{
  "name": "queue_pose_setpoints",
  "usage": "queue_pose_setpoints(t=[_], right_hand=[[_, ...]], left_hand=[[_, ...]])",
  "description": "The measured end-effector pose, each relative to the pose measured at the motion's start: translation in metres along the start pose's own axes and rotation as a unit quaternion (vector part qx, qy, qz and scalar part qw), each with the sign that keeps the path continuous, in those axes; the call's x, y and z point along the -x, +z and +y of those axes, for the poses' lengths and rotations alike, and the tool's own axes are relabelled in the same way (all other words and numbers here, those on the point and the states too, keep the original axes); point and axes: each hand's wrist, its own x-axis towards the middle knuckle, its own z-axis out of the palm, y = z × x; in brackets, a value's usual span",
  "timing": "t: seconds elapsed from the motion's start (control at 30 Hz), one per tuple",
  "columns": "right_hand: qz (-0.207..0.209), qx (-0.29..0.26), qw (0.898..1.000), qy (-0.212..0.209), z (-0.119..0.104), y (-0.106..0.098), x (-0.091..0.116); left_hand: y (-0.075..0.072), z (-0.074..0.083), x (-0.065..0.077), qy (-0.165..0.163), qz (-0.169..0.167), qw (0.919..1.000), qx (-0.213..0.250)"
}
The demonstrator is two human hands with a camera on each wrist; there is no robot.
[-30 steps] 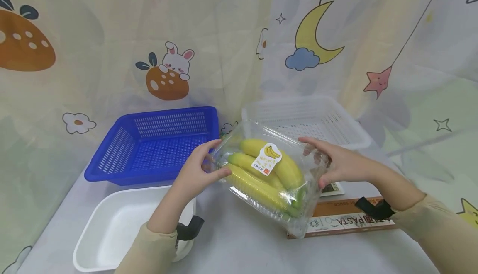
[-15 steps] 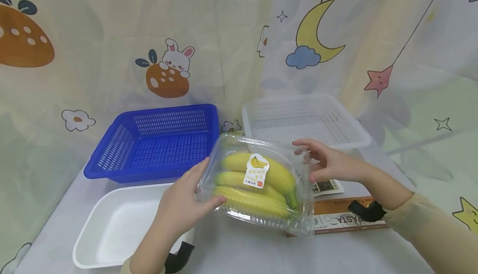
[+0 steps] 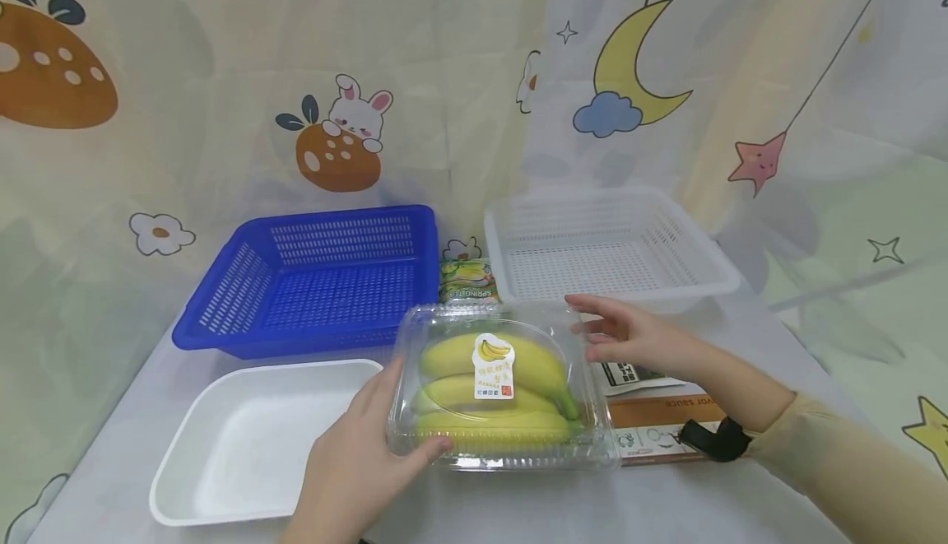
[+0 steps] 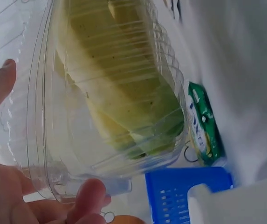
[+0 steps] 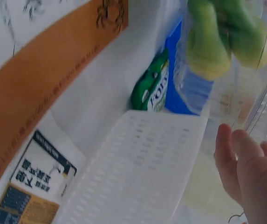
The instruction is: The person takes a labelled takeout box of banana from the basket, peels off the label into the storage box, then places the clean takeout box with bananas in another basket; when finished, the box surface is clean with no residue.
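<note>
Your left hand (image 3: pixel 348 445) grips the left end of a clear, rectangular plastic clamshell box (image 3: pixel 596 441), front-centre over the surface (image 3: pixel 518 511); your right hand (image 3: pixel 633 342) is loosely spread at its far right corner. Inside lie three yellow bananas (image 3: pixel 455 392) under a white sticker (image 3: pixel 484 369) reading "BANANA". A green packet (image 3: pixel 467 276), "SPRING" upside down, lies between blue (image 3: pixel 336 289) and white (image 3: pixel 592 270) slotted plastic baskets.

Left hand (image 3: pixel 351 449): located at 7 o'clock in the head view, gripping; fingers (image 3: pixel 376 388) aim toward 1 o'clock, thumb (image 3: pixel 432 450) toward 2 o'clock. Right hand (image 3: pixel 640 340): located at 4 o'clock; fingers slightly bent, tips toward 10 o'clock. Right forearm (image 3: pixel 755 396): extends from the hand toward 4 o'clock, sleeve (image 3: pixel 829 453) ending above the wrist.
</note>
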Motion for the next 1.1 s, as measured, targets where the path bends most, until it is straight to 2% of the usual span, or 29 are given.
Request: queue_pose_setpoints(t=[0.33,0.77,1.1], right_hand=[[0.023,0.007,0.999,0.041,0.009,0.015,-0.006],[-0.008,-0.002,1.000,0.028,0.024,0.017,-0.017],[-0.016,0.036,0.998,0.038,0.028,0.020,-0.026]], left_hand=[[0.013,-0.002,0.010,-0.015,0.003,0.9999,-0.002],[0.026,-0.005,0.015,-0.017,0.018,0.9992,-0.030],[0.025,-0.007,0.012,-0.017,0.019,0.9989,-0.040]])
